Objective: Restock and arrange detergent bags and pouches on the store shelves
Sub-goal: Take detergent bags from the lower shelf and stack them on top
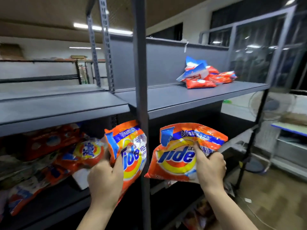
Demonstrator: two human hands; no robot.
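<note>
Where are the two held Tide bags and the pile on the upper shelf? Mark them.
Left Tide bag (131, 156): head view, printed front.
Right Tide bag (176, 158): head view, logo.
Pile of pouches (206, 77): head view, middle.

left hand (106, 178) hides the lower edge of its detergent bag (131, 156).

Ceiling tube lights (103, 29) glow; dark windows (249, 29); standing fan (272, 105).

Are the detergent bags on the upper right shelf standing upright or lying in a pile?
Lying in a pile: the bags lean and overlap against the back panel; none stands upright.
</note>
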